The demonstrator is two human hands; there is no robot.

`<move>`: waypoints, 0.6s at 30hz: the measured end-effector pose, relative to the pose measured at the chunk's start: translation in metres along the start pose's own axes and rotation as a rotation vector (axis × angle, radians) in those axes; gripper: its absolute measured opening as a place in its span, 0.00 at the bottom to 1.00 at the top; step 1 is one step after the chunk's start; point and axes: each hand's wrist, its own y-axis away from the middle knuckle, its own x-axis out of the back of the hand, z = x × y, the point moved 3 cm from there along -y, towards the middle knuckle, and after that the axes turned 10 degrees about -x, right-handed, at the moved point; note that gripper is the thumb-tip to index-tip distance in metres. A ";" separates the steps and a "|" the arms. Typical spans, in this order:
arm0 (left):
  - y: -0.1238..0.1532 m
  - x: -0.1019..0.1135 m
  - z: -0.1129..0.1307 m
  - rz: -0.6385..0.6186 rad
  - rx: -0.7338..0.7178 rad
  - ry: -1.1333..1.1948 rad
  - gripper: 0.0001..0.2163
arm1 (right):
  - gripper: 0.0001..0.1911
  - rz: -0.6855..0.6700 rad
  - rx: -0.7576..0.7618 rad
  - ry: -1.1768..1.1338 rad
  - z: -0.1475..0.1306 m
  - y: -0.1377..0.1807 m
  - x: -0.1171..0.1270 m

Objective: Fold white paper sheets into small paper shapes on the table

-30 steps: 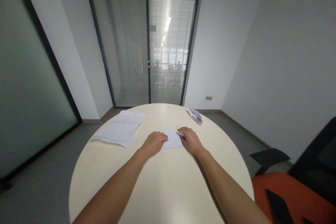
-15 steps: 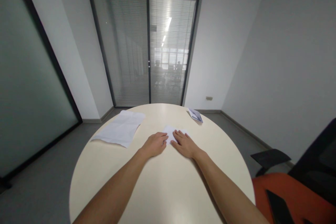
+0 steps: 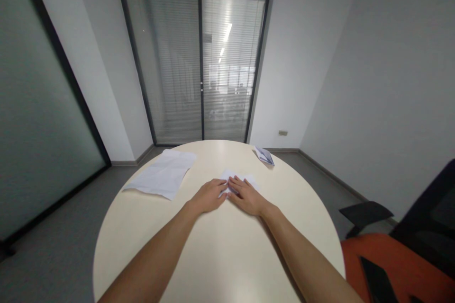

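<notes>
Small white paper point(image 3: 228, 173), plain, angular at the edges, on the pale round table point(image 3: 220, 251), partly hidden by my hands. Right hand point(image 3: 249, 197): fingers extended, thumb apart, laid over it. Left hand point(image 3: 210, 195) at its left side; whether those fingers pinch it, I cannot tell.

Folded white paper point(image 3: 252, 181), flat on the table point(image 3: 220, 255), partly under fingers point(image 3: 239, 182)

Round cream bench point(image 3: 220, 255) above grey floor point(image 3: 64, 227). Beyond far edge: dark-framed window point(image 3: 201, 38) with horizontal blinds point(image 3: 167, 104), bright light strips point(image 3: 228, 32) in right pane point(image 3: 232, 113). Off left edge: frosted panel point(image 3: 31, 113). Beside right edge: orange-seated chair point(image 3: 408, 265). Walls point(image 3: 302, 47): pale.
</notes>
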 end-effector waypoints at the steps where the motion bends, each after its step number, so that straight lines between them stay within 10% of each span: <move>1: 0.000 -0.001 0.000 0.001 0.002 0.004 0.19 | 0.38 -0.019 -0.012 -0.012 0.000 -0.001 -0.001; 11: 0.004 -0.005 -0.005 -0.030 0.024 -0.008 0.18 | 0.35 0.057 -0.391 0.111 0.037 0.002 0.004; 18: 0.002 -0.002 -0.001 -0.008 -0.013 -0.004 0.18 | 0.34 0.045 -0.062 0.066 0.013 0.002 0.003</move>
